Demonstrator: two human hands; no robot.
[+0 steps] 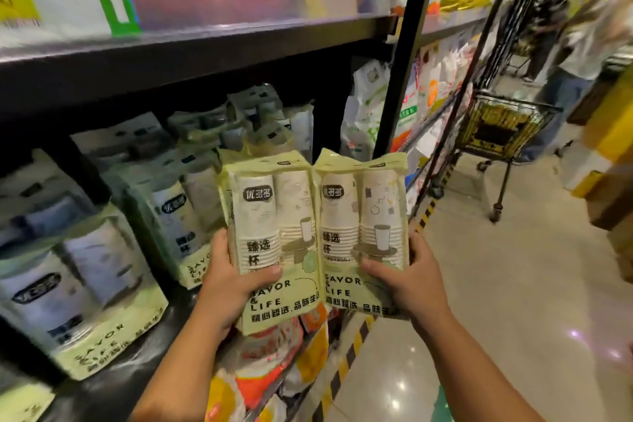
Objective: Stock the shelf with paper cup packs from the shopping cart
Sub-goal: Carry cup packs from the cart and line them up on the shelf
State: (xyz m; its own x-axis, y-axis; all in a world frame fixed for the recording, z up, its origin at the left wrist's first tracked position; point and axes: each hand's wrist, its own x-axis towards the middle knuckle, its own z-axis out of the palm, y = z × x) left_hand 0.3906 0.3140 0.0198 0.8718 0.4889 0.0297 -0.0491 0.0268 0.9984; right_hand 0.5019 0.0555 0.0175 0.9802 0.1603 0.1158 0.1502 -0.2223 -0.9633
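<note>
the left grip (231,284) is closed around the lower left edge of one paper cup pack (270,216), thumb (265,273) flat across the front and fingers wrapped behind. the right grip (412,279) holds a second paper cup pack (364,212) the same way at its lower right edge, thumb (375,267) on the front. both packs stand upright in the air at the centre of the view, side by side, their inner edges touching. through each clear front two stacks of white cups show, so two packs and four stacks in hand.

at 9 o'clock the dark shelf (150,349) carries more packs of the same kind (85,288), standing upright in rows from front to back. at least five can be made out; the ones behind are too blurred to count. the two held packs are in front of this shelf's right end, not on it.

at 2 o'clock, well apart from the grips, one shopping cart (503,134) stands on the pale floor (496,319); something yellow shows in its basket, too blurred to name. a person (582,44) stands just beyond it. at 6 o'clock a lower tier holds orange and yellow packets (270,363).
</note>
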